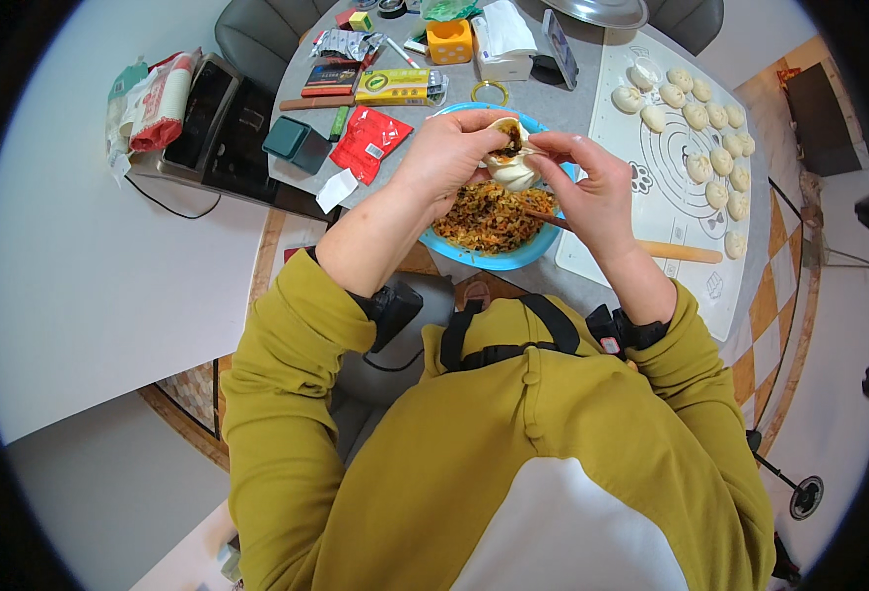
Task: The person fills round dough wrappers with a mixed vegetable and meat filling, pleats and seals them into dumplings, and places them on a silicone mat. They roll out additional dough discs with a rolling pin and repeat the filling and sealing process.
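Now my left hand (444, 156) and right hand (597, 189) finger-pinch a white, gaping dough bun (515, 175); right, rounded pale buns (696, 116) look finished; near, chopped orange-brown filling (489, 219) remains.

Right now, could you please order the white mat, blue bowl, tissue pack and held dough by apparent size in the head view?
1. White mat
2. Blue bowl
3. Tissue pack
4. Held dough

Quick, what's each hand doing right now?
Left hand: closed, holding the filled dough wrapper from its left side.
Right hand: closed, thumb and fingers at the right edge of the same wrapper.
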Action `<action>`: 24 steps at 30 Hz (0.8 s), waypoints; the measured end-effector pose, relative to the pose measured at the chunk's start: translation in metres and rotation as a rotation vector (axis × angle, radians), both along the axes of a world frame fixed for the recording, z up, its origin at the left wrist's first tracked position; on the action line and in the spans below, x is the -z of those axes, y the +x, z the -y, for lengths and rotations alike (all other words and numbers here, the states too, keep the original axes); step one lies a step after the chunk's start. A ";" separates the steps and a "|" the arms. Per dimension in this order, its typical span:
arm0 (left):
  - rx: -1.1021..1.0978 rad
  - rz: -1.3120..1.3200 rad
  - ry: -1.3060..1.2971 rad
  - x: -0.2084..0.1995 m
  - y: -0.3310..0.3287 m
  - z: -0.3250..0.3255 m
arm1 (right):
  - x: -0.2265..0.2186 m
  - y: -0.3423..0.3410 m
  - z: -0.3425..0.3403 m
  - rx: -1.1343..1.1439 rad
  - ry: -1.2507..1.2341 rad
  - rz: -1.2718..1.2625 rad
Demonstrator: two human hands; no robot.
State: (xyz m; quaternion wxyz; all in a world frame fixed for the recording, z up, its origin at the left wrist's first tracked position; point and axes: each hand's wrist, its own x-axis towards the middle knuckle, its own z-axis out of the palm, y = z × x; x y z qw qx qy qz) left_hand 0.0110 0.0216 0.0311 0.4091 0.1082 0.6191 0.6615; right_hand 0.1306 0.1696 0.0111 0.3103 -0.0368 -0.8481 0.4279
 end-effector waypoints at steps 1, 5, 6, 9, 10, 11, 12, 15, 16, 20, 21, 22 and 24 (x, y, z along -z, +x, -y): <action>0.007 0.006 0.022 0.000 0.000 0.000 | -0.001 0.000 0.000 0.000 0.002 0.011; 0.012 0.067 0.018 0.000 -0.005 -0.001 | -0.002 0.001 0.000 -0.001 0.019 0.034; 0.009 0.113 0.043 0.000 -0.007 -0.002 | -0.003 0.001 0.001 -0.004 0.025 0.038; 0.016 0.084 -0.006 -0.002 -0.007 -0.004 | -0.003 0.000 0.001 -0.021 0.055 0.029; 0.026 0.046 -0.029 -0.002 -0.006 -0.004 | -0.002 -0.001 0.001 -0.018 0.052 0.019; 0.016 0.031 -0.043 -0.002 -0.005 -0.003 | -0.002 -0.001 0.001 -0.015 0.049 0.001; 0.011 0.015 -0.042 -0.002 -0.004 -0.002 | -0.001 -0.002 0.000 -0.010 0.047 -0.018; 0.012 0.039 0.021 0.000 -0.004 0.001 | 0.000 -0.003 -0.001 -0.003 -0.031 -0.021; 0.007 0.064 0.046 0.001 -0.004 0.001 | 0.001 -0.004 -0.002 -0.007 -0.033 -0.017; 0.011 0.018 0.054 0.004 -0.005 0.001 | -0.001 -0.004 -0.003 -0.015 -0.028 -0.008; 0.004 0.002 0.061 0.004 -0.005 0.001 | -0.002 -0.004 -0.003 -0.018 -0.021 -0.005; 0.006 -0.013 0.067 0.004 -0.005 0.001 | -0.002 -0.004 -0.003 -0.012 0.006 -0.014; -0.012 0.050 0.104 0.003 -0.005 0.002 | -0.004 -0.005 -0.003 0.003 0.060 -0.032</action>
